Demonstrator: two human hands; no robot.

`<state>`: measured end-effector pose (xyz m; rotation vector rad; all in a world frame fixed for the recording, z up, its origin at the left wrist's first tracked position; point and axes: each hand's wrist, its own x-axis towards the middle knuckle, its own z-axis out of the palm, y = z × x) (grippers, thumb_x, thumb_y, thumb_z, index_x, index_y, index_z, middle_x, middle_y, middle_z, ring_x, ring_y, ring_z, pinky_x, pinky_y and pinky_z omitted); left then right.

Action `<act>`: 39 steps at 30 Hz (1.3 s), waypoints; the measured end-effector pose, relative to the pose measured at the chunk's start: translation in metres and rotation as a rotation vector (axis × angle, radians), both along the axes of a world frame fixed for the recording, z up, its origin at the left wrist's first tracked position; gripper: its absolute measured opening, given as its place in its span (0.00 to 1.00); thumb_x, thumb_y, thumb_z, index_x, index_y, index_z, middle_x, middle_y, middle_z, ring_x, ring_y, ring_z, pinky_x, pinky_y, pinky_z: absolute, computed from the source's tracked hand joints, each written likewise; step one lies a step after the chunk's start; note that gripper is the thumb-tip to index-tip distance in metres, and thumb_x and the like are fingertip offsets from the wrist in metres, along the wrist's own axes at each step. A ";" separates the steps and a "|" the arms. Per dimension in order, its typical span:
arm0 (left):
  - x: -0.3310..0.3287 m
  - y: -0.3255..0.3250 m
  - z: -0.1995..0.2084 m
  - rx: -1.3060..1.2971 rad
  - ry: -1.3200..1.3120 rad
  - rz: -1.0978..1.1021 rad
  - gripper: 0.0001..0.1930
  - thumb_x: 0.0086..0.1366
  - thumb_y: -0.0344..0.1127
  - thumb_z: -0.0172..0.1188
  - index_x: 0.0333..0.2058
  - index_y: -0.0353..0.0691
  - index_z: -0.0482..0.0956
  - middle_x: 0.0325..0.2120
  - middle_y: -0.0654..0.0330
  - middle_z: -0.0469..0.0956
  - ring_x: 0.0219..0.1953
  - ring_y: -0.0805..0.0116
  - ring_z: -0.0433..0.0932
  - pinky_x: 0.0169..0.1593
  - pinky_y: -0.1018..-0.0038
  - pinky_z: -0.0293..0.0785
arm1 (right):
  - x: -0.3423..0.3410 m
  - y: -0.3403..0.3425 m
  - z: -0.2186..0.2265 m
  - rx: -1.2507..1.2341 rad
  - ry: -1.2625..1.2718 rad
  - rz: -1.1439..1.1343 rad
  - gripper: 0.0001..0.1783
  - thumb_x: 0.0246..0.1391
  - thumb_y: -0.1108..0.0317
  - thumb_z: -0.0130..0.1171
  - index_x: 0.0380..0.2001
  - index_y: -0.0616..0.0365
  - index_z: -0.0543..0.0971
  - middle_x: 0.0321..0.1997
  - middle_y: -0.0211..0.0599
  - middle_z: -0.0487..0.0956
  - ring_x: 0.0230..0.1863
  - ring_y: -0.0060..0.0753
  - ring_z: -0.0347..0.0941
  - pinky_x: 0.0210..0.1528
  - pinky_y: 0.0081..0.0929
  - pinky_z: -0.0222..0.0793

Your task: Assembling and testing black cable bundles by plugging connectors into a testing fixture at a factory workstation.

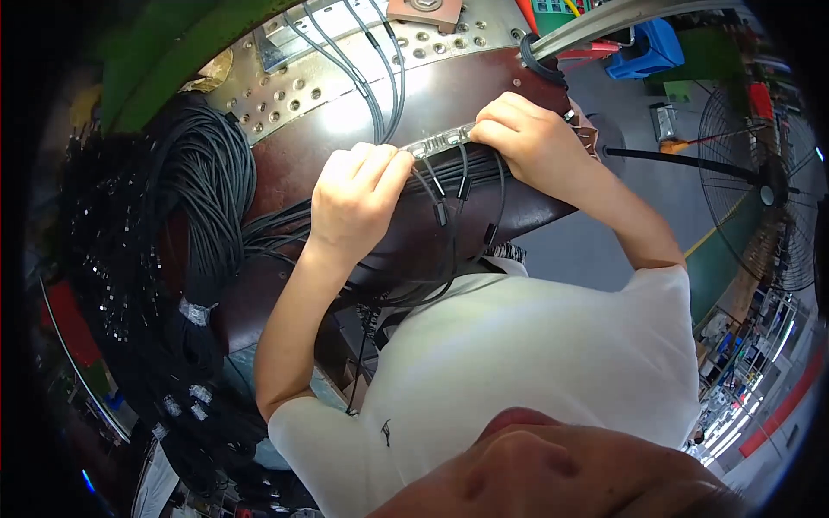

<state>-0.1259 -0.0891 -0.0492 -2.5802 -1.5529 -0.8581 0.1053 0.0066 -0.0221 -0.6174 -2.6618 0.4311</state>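
My left hand (358, 192) is closed on the left end of a narrow metal bar (439, 142), which lies across the middle of the dark red table. At the bar's right end, the fingers of my right hand (525, 138) pinch the other tip. Several black cables (458, 186) run from the bar toward my body, with small dark sleeves along them. The parts under my fingers are hidden. More black cables lie on the table just under and behind the bar.
A thick bundle of black cables (203, 164) hangs over the table's left side. Beyond my hands is a perforated metal plate (285, 108), with thin cables (350, 69) trailing from a metal block. A blue plastic item (648, 50) and a fan (751, 186) stand to the right.
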 end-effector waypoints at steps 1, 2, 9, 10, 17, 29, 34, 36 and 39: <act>0.000 0.002 -0.002 0.005 -0.027 -0.008 0.09 0.52 0.29 0.57 0.35 0.39 0.75 0.30 0.63 0.74 0.31 0.68 0.73 0.33 0.73 0.67 | -0.002 0.000 0.005 0.039 -0.100 0.017 0.09 0.38 0.77 0.57 0.28 0.57 0.73 0.30 0.32 0.72 0.36 0.34 0.71 0.34 0.28 0.72; 0.000 0.003 -0.004 0.009 -0.054 -0.015 0.09 0.52 0.29 0.57 0.34 0.39 0.75 0.30 0.63 0.74 0.31 0.68 0.73 0.33 0.74 0.67 | -0.005 0.001 0.007 0.078 -0.200 0.036 0.08 0.39 0.76 0.57 0.27 0.56 0.73 0.30 0.31 0.71 0.36 0.33 0.71 0.33 0.26 0.72; 0.018 0.005 0.009 0.049 -0.087 0.066 0.12 0.46 0.28 0.63 0.32 0.42 0.76 0.30 0.64 0.74 0.33 0.66 0.74 0.37 0.72 0.67 | -0.005 0.016 0.006 0.138 -0.244 0.145 0.08 0.41 0.73 0.56 0.29 0.55 0.73 0.30 0.29 0.71 0.36 0.30 0.71 0.34 0.24 0.71; 0.020 0.006 0.003 0.071 -0.069 0.027 0.11 0.47 0.29 0.63 0.33 0.44 0.76 0.30 0.65 0.74 0.33 0.68 0.74 0.37 0.73 0.66 | -0.005 0.016 0.006 0.141 -0.254 0.153 0.08 0.41 0.73 0.56 0.29 0.55 0.73 0.30 0.29 0.71 0.36 0.30 0.71 0.34 0.23 0.71; 0.014 0.003 -0.004 -0.067 -0.130 0.009 0.11 0.50 0.25 0.59 0.35 0.42 0.77 0.32 0.64 0.76 0.34 0.67 0.75 0.39 0.72 0.68 | -0.001 0.032 0.004 0.031 -0.125 0.269 0.11 0.42 0.75 0.60 0.33 0.56 0.75 0.36 0.31 0.75 0.33 0.35 0.73 0.33 0.27 0.71; -0.057 0.077 -0.004 -0.634 -1.555 0.273 0.19 0.70 0.38 0.45 0.53 0.28 0.67 0.47 0.49 0.75 0.47 0.62 0.75 0.53 0.70 0.70 | -0.007 0.070 -0.003 -0.588 0.063 0.167 0.08 0.47 0.75 0.60 0.34 0.61 0.78 0.37 0.34 0.76 0.38 0.30 0.73 0.41 0.26 0.69; -0.018 0.125 -0.027 -0.971 -1.967 -0.047 0.18 0.71 0.42 0.43 0.45 0.30 0.69 0.34 0.54 0.75 0.35 0.64 0.74 0.39 0.71 0.73 | -0.085 0.120 -0.002 0.325 0.259 -0.063 0.09 0.49 0.64 0.56 0.30 0.56 0.80 0.28 0.40 0.78 0.30 0.44 0.75 0.30 0.35 0.70; -0.025 0.116 -0.019 -1.154 -2.102 -0.231 0.17 0.71 0.42 0.44 0.45 0.32 0.69 0.30 0.58 0.73 0.31 0.67 0.72 0.35 0.73 0.71 | -0.090 0.126 -0.005 0.330 0.268 -0.066 0.10 0.49 0.63 0.56 0.31 0.56 0.80 0.29 0.40 0.78 0.31 0.44 0.75 0.31 0.34 0.70; -0.019 0.111 -0.001 -1.082 -2.010 -0.040 0.18 0.71 0.43 0.44 0.45 0.31 0.69 0.29 0.60 0.72 0.30 0.68 0.70 0.35 0.74 0.71 | -0.101 0.128 -0.011 0.330 0.282 -0.050 0.10 0.51 0.62 0.55 0.33 0.55 0.80 0.31 0.39 0.79 0.33 0.42 0.75 0.33 0.33 0.70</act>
